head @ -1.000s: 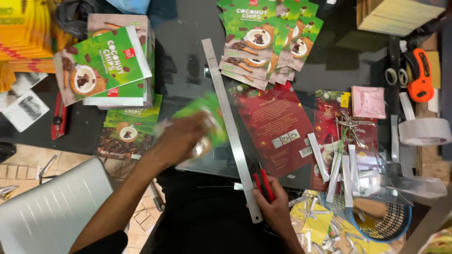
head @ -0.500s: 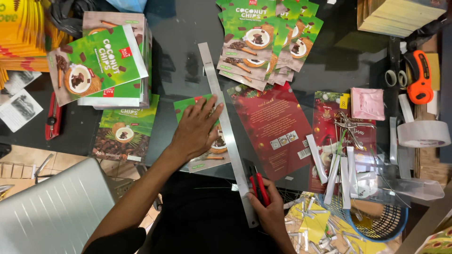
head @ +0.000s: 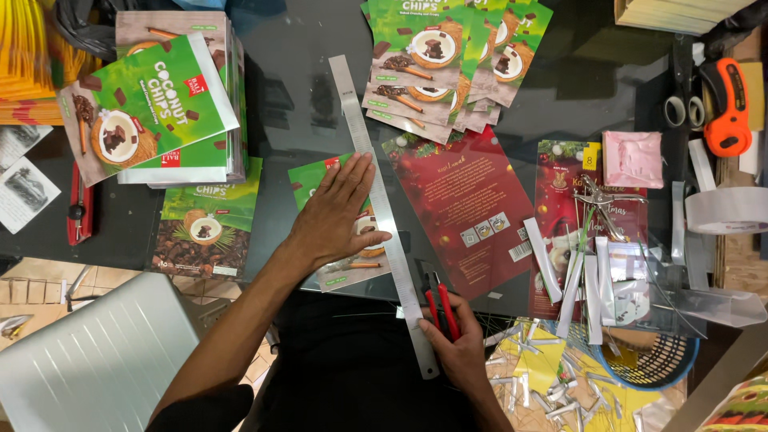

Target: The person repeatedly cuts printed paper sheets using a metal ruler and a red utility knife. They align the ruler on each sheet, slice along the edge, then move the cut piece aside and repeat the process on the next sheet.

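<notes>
Nearby, blue basket point(head: 680, 370) holds paper offcuts point(head: 632, 356)

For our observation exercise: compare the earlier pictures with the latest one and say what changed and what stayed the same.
The left hand, blurred in motion a second ago with a green printed sheet, now presses it flat beside the long steel ruler. The right hand keeps gripping the red-handled cutter at the ruler's near end. The green printed stacks stayed put.
</notes>
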